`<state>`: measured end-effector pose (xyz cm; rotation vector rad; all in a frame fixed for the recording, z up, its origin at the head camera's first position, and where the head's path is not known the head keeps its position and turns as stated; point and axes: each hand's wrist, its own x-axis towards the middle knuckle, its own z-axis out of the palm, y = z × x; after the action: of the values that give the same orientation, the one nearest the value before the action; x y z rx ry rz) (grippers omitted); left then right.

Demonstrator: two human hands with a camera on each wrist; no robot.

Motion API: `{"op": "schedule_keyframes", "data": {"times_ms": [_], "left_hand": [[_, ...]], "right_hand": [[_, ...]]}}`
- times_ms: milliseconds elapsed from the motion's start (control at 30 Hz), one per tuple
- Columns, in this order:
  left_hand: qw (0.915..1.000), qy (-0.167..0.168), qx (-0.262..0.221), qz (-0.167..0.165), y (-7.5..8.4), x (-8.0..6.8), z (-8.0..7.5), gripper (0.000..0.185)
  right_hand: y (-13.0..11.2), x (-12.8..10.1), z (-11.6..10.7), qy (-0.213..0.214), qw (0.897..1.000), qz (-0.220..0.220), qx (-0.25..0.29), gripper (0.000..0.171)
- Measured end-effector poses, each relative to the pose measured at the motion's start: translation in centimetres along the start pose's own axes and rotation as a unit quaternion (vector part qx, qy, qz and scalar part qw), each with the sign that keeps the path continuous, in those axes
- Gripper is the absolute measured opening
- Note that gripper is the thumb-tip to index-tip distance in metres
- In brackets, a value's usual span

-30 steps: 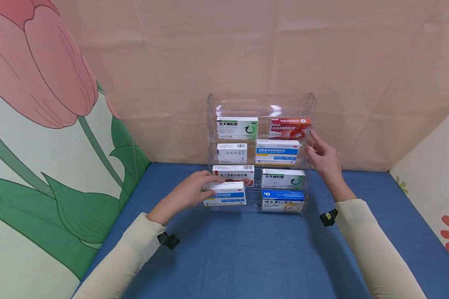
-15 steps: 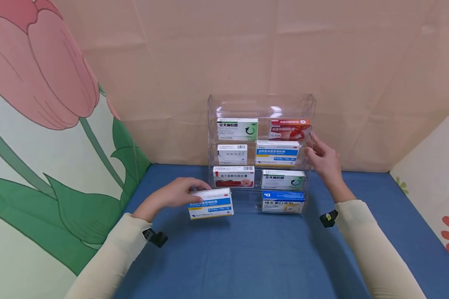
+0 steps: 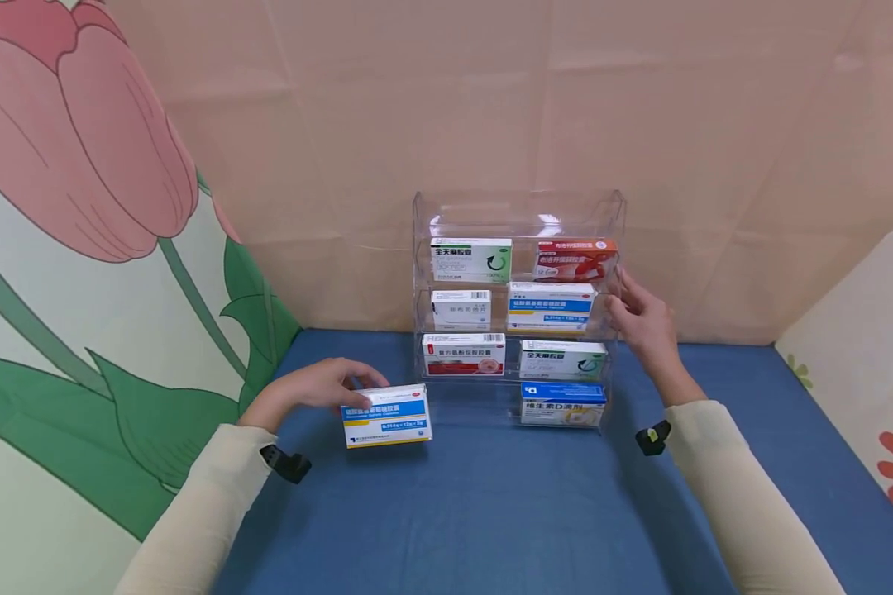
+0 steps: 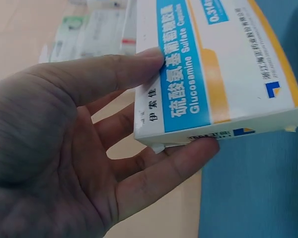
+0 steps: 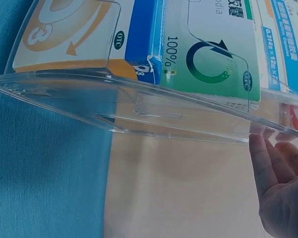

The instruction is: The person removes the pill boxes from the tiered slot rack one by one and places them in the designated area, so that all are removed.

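My left hand [image 3: 318,387] pinches a white, blue and yellow medicine box [image 3: 389,420], held in front of and left of the rack's lowest tier. In the left wrist view its thumb lies on the printed face of the box [image 4: 188,64], and a finger supports the end. A clear tiered display rack [image 3: 519,207] stands on the blue table, with medicine boxes on its tiers. At the rack's right side, my right hand [image 3: 643,318] holds the edge, thumb toward the front. The right wrist view shows that hand's fingers [image 5: 263,158] at the clear side wall.
On the rack's lowest tier, a blue and white vitamin D box [image 3: 563,405] sits at the right. Above are a green and white box [image 3: 471,260], a red box [image 3: 576,260] and several others. A beige backdrop [image 3: 342,165] rises behind the blue table [image 3: 491,512].
My left hand has drawn the white and blue medicine box out from the lowest left of the rack, leftward and toward me. My right hand stays at the rack's side.
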<state>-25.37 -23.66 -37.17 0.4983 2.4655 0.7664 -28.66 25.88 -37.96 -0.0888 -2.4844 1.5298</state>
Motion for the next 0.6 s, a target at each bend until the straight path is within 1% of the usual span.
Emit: {"op": "schedule_keyframes", "data": {"times_ms": [67, 367, 500, 600], "left_hand": [[0.9999, -0.008, -0.009, -0.011, -0.6, 0.1, -0.3, 0.037], [0.9987, -0.029, -0.029, -0.031, -4.0, 0.6, -1.3, 0.039], [0.9974, -0.035, -0.040, -0.048, -5.1, 1.0, -1.7, 0.040], [0.9965, -0.038, -0.039, -0.063, -5.8, 1.5, -2.0, 0.040]], "right_hand": [[0.0, 0.0, 0.0, -0.002, 1.000, 0.001, 0.001, 0.058], [0.2, -0.1, 0.0, 0.000, 1.000, -0.013, 0.005, 0.057], [0.3, -0.1, 0.0, 0.001, 1.000, -0.016, 0.003, 0.057], [0.3, -0.1, 0.0, -0.002, 1.000, -0.015, 0.004, 0.057]]}}
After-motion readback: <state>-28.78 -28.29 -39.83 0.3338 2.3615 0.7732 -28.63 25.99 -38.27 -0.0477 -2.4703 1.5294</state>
